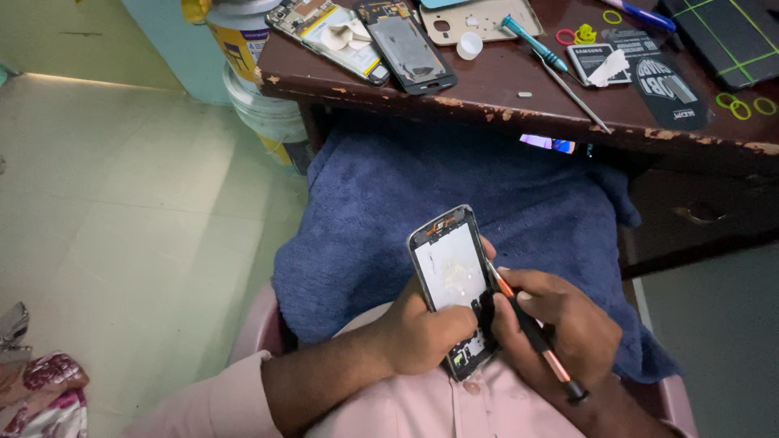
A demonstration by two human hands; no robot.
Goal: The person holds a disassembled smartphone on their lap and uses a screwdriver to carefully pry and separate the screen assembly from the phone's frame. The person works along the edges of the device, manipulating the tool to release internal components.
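My left hand (426, 334) grips an opened phone body (451, 272) with a pale metal plate showing inside, held upright over my lap. My right hand (560, 324) holds a slim orange and black tool (531, 332) like a pen, its tip touching the right edge of the phone body. A blue towel (422, 186) covers my lap beneath both hands.
A worn brown table (503, 89) stands ahead with two dismantled phone frames (406, 45), a beige back cover (487, 20), a teal screwdriver (534, 45), a battery (596, 63), a white cap and coloured rubber bands. A paint bucket (260, 89) stands at the table's left. Floor tiles lie on the left.
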